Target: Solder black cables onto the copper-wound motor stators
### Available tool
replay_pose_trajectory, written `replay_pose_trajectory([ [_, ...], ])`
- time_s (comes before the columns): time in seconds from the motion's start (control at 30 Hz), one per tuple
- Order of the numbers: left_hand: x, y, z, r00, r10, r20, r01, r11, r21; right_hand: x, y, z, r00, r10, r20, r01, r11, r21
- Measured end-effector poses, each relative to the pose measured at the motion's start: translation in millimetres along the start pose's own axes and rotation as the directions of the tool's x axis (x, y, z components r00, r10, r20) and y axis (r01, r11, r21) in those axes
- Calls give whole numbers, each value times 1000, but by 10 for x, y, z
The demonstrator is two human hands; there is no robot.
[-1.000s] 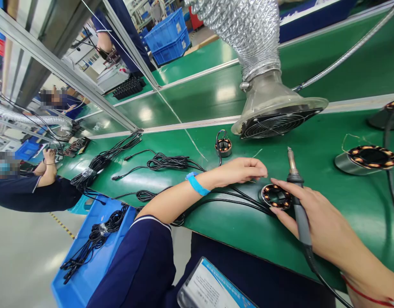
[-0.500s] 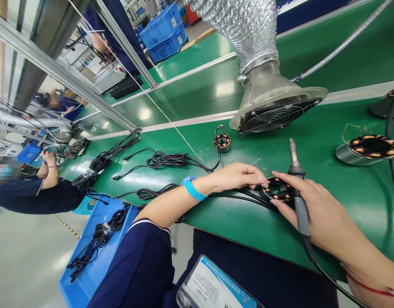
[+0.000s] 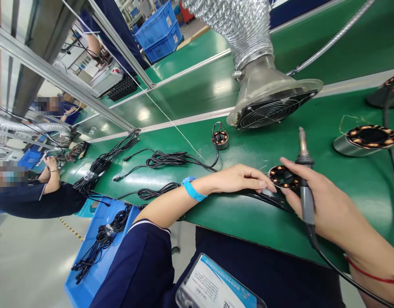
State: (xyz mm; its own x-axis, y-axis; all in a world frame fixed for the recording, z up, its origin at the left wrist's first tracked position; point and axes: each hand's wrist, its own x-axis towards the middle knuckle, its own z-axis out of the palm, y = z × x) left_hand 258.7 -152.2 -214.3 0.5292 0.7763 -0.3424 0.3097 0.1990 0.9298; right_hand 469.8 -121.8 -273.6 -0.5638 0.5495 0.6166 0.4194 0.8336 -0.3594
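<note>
My right hand [image 3: 328, 205] holds a soldering iron [image 3: 307, 199] with a grey handle, its bare metal tip pointing away from me. The thumb and fingers of that same hand also grip a small motor stator [image 3: 283, 176] with a ring of copper coils. My left hand [image 3: 245, 177] is at the stator's left edge, thumb and finger pinched together; what lies between them is too small to make out. Black cables [image 3: 264, 199] run beneath my left hand toward the stator.
A fume extraction hood [image 3: 264, 94] hangs over the green bench. Stators [image 3: 366, 141] stand at the right, another stator [image 3: 220, 140] sits behind my left hand. Coiled cables [image 3: 166, 158] lie leftward; a blue bin [image 3: 88, 244] holds more. A co-worker [image 3: 36, 192] sits at far left.
The stator and soldering iron have shifted slightly right in view, and the stator's coil face is turned more toward me. My left fingers have moved slightly right and down along its edge.
</note>
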Motion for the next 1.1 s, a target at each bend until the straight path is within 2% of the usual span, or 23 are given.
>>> replay_pose_trajectory([
  [0.07, 11, 33, 35, 998, -31, -51, 45, 946, 322, -4, 16, -20, 998, 44, -35, -44, 999, 14],
  [0.13, 11, 66, 83, 992, -87, -91, 124, 773, 622, -7, 20, -39, 994, 85, -61, -83, 996, 34],
  [0.2, 17, 75, 130, 990, -124, -67, 131, 631, 765, -12, 8, -52, 991, 117, -70, -113, 992, 56],
  [0.27, 29, 62, 164, 992, -129, -12, 87, 594, 799, -20, -14, -61, 987, 143, -79, -137, 988, 73],
  [0.37, 29, 54, 165, 997, -81, -1, 52, 631, 774, -30, -57, -84, 976, 177, -130, -164, 981, 107],
  [0.5, -48, 125, 85, 998, -45, -46, 63, 817, 573, -20, -129, -130, 953, 220, -207, -186, 967, 172],
  [0.57, -98, 158, 40, 998, 5, -62, 23, 899, 436, 4, -176, -141, 954, 232, -190, -185, 954, 236],
  [0.63, -136, 170, 9, 996, 55, -69, -28, 940, 339, 38, -220, -143, 961, 239, -136, -182, 923, 339],
  [0.8, -173, 161, -18, 994, 100, -52, -79, 947, 311, 84, -278, -169, 967, 256, -4, -211, 803, 557],
  [0.97, -180, 174, -17, 993, 118, -32, -103, 948, 302, 29, -268, -165, 938, 337, 80, -319, 751, 578],
  [1.1, -160, 168, 5, 986, 156, -65, -136, 961, 243, 17, -255, -103, 924, 375, 76, -347, 735, 583],
])
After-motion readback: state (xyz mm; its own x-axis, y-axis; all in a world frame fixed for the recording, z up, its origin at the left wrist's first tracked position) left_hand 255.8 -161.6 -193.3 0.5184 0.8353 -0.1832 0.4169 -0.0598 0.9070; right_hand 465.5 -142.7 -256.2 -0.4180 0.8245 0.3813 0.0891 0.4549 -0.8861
